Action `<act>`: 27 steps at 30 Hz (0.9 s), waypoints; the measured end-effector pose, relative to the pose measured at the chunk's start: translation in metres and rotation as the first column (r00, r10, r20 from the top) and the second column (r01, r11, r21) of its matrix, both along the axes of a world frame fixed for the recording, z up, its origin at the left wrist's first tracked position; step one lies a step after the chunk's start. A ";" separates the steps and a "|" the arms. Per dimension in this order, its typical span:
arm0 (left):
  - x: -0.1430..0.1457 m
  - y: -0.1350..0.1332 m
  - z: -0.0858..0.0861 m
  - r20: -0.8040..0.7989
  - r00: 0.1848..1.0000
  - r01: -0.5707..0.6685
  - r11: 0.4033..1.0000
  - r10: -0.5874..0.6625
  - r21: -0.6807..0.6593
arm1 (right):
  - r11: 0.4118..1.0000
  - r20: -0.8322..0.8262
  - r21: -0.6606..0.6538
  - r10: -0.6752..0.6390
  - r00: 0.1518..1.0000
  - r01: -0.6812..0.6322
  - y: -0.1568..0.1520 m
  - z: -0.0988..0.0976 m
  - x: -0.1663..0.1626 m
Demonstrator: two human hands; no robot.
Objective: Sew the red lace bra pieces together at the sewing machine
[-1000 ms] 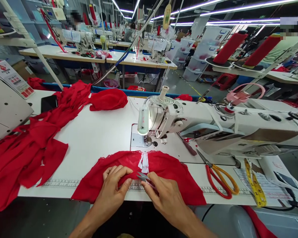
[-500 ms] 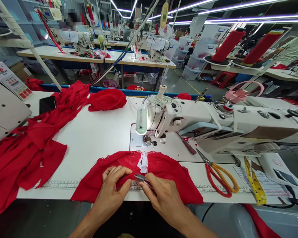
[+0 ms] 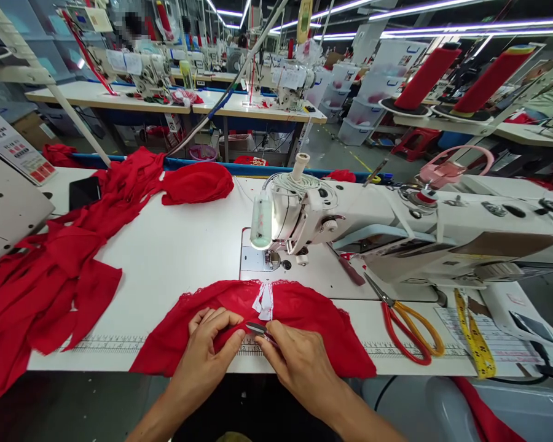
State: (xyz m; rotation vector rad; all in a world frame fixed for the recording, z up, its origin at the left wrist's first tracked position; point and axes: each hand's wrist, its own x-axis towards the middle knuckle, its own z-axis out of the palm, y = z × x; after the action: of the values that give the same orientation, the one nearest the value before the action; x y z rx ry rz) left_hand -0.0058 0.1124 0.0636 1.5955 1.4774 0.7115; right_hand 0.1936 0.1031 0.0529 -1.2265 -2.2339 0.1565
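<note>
Head view: the sewing machine (image 3: pixel 359 209) is the biggest thing here, with a heap of red fabric (image 3: pixel 69 252) well to its left. The red garment (image 3: pixel 320 313) lies spread on the machine's near side. Nearer than the machine's needle end, the left hand (image 3: pixel 207 344) pinches a narrow fold of it; the right hand (image 3: pixel 301 359) grips small snips (image 3: pixel 257 328), tip pointing toward the left fingertips. My worry: a slip of the right hand could nick a finger, and loose, bunched cloth could put an unintended layer under the blades. White tags (image 3: pixel 264 301) lie between snips and machine, close enough for a stray cut.
</note>
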 end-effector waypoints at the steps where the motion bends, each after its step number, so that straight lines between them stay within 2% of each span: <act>1: 0.000 0.000 0.000 -0.001 1.000 -0.002 1.000 0.002 -0.006 | 1.000 0.009 0.017 -0.002 1.000 0.002 0.000 0.000 0.000; 5: 0.000 -0.001 -0.002 0.000 1.000 -0.006 1.000 0.006 -0.013 | 0.999 0.034 0.042 -0.010 0.999 0.008 0.000 -0.002 0.000; 14: -0.003 -0.001 -0.001 0.039 0.999 0.015 0.999 -0.014 -0.041 | 0.999 -0.031 -0.035 0.033 0.999 -0.034 0.003 -0.002 0.003; 27: -0.002 -0.002 0.001 -0.003 0.999 -0.043 0.997 0.043 -0.065 | 0.999 -0.056 -0.039 0.023 0.998 -0.025 0.002 -0.004 0.002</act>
State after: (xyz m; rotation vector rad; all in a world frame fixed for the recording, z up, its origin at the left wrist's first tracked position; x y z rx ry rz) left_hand -0.0078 0.1103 0.0642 1.5198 1.5251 0.6795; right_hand 0.1961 0.1052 0.0494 -1.2024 -2.2079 0.2428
